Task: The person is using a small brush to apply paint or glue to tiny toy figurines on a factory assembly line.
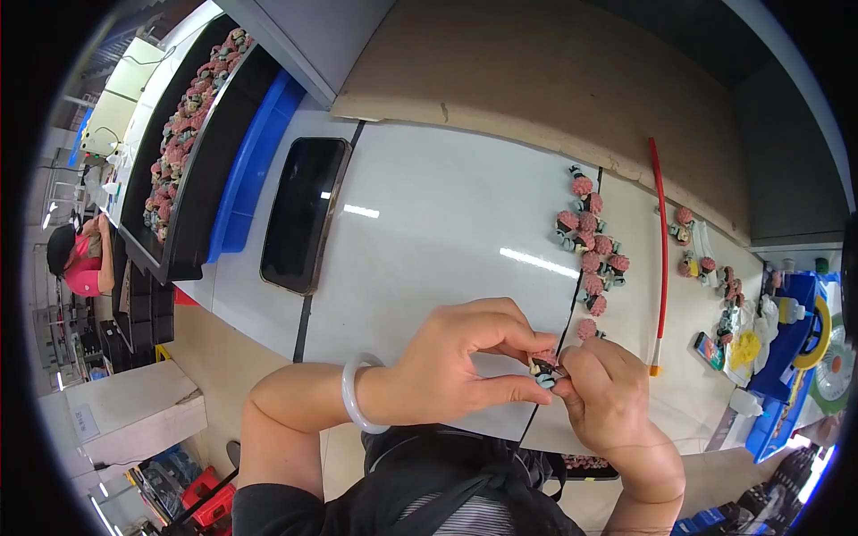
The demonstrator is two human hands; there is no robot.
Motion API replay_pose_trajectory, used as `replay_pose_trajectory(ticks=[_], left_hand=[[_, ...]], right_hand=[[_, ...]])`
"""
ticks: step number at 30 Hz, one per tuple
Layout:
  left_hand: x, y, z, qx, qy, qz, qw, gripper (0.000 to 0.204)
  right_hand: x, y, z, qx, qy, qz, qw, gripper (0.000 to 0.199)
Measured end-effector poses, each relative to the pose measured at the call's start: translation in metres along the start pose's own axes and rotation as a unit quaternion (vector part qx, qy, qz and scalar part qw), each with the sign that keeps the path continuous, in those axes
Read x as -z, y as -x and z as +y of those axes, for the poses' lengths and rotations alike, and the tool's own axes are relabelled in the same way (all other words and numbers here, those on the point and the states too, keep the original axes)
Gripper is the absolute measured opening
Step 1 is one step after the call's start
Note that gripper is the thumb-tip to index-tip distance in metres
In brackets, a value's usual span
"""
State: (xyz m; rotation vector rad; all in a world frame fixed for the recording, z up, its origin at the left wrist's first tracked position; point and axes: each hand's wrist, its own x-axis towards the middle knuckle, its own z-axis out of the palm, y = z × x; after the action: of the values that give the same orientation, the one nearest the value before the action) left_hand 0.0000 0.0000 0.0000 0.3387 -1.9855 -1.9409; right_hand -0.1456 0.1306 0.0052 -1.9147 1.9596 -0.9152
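My left hand (460,357) and my right hand (608,393) meet over the near edge of the white table (429,223), both pinching one small figurine (545,368) with a pink top and pale blue-grey base. A pale bangle (355,393) circles my left wrist. Just beyond my fingers, several more pink-topped figurines (592,246) lie in a loose row on the table.
A black phone (304,214) lies at the table's left. A black tray of many figurines (183,116) over a blue bin (255,161) stands far left. A red stick (660,250), more figurines (710,272), bottles and blue boxes (786,357) lie right. Another person (76,259) sits far left.
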Motion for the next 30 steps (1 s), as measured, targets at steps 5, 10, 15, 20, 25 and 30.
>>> replay_pose_trajectory(ticks=[5, 10, 15, 20, 25, 30], left_hand=[[-0.0015, -0.0004, -0.0009, 0.004, 0.015, 0.004, 1.000, 0.041], [-0.0019, -0.0004, -0.0003, 0.004, 0.023, 0.002, 1.000, 0.041], [-0.0018, 0.0013, -0.0012, 0.004, 0.034, 0.004, 0.999, 0.041], [-0.0034, 0.0031, -0.0015, 0.008, 0.058, 0.010, 0.998, 0.041], [-0.0026, 0.0029, -0.0018, 0.008, 0.059, 0.003, 0.998, 0.041], [-0.0030, 0.0021, -0.0007, 0.007, 0.057, 0.000, 0.998, 0.040]], right_hand=[[0.0001, -0.0027, -0.0010, 0.005, -0.003, 0.004, 1.000, 0.025], [0.0010, -0.0018, -0.0008, 0.011, -0.004, -0.007, 1.000, 0.025], [0.0015, -0.0010, 0.0002, 0.021, -0.007, -0.019, 1.000, 0.025], [0.0026, -0.0011, -0.0009, 0.022, -0.015, -0.015, 1.000, 0.025], [0.0006, -0.0012, -0.0017, 0.013, -0.017, 0.002, 1.000, 0.024], [0.0011, -0.0004, -0.0013, 0.012, -0.018, 0.002, 1.000, 0.024]])
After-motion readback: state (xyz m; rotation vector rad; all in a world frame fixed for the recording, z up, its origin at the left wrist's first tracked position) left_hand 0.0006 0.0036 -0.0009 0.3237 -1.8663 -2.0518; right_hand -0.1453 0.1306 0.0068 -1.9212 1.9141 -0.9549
